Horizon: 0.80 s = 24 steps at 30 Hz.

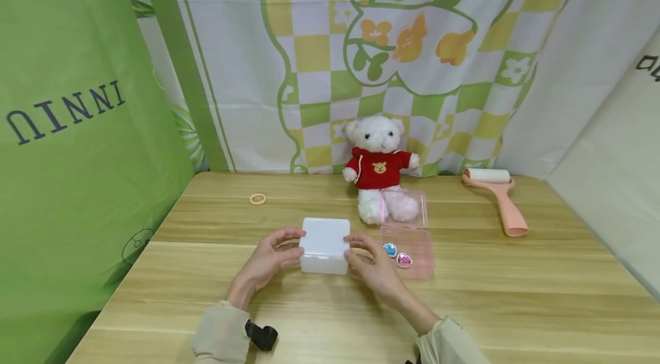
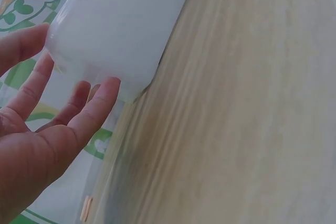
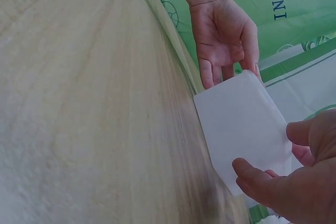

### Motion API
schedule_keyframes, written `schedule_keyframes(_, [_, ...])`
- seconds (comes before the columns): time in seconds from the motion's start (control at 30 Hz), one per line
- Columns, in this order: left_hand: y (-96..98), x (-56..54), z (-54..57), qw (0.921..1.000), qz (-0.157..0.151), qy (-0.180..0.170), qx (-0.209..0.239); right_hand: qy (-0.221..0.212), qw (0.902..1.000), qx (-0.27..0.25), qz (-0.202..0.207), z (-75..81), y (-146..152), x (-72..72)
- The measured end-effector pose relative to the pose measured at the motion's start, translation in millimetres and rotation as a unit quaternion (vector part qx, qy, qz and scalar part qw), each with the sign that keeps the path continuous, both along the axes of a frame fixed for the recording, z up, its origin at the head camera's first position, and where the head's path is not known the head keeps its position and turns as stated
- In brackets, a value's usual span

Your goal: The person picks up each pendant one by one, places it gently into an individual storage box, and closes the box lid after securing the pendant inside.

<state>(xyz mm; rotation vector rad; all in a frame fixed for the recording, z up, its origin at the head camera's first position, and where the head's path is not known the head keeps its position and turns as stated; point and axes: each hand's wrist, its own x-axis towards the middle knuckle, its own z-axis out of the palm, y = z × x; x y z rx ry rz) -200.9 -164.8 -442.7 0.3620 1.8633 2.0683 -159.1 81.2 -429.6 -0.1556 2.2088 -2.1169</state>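
Note:
A white lidded box (image 1: 325, 246) sits on the wooden table in front of me, its lid down. From the left side my left hand (image 1: 265, 258) holds it, fingertips spread along the edge. My right hand (image 1: 373, 263) grips the opposite side, thumb near the front corner. In the left wrist view the fingers of the left hand (image 2: 47, 140) touch the side of the box (image 2: 121, 30). The right wrist view has both hands around the box (image 3: 241, 129), with the right hand (image 3: 299, 182) nearer. The contents of the box are hidden.
Just right of the box lies an open pink clear case (image 1: 423, 255) with a blue gem (image 1: 390, 250) and a pink gem (image 1: 404, 260). Behind it sits a white teddy bear (image 1: 378, 166) in red. A lint roller (image 1: 507, 212) lies far right, a tan ring (image 1: 258, 199) back left.

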Motion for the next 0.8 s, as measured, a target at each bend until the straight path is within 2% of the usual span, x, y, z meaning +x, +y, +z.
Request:
schedule_keyframes(0.27, [2.9, 0.7, 0.6, 0.9998, 0.013, -0.012, -0.008, 0.027, 0.9994, 0.019, -0.007, -3.1, -1, 1.7])
schedule_keyframes(0.43, [6.8, 0.7, 8.4, 0.999, 0.026, 0.0, -0.035, 0.035, 0.999, 0.027, 0.001, 2.3, 1, 0.2])
schedule_keyframes(0.53, [14.5, 3.6, 19.5, 0.9953, 0.049, 0.036, -0.075, 0.025, 0.9992, 0.027, 0.014, 10.8, 8, 2.6])
schedule_keyframes(0.63, [31.2, 9.1, 35.5, 0.9869, 0.08, 0.085, -0.112, 0.032, 0.998, 0.048, 0.024, 21.3, 21, 4.5])
schedule_keyframes(0.73, [56.0, 13.7, 51.8, 0.9731, 0.112, 0.159, -0.123, 0.043, 0.9966, 0.068, 0.018, 31.6, 39, 1.6])
schedule_keyframes(0.8, [72.6, 15.4, 60.0, 0.9563, 0.13, 0.227, -0.131, 0.042, 0.9972, 0.062, 0.006, 36.7, 51, -2.0])
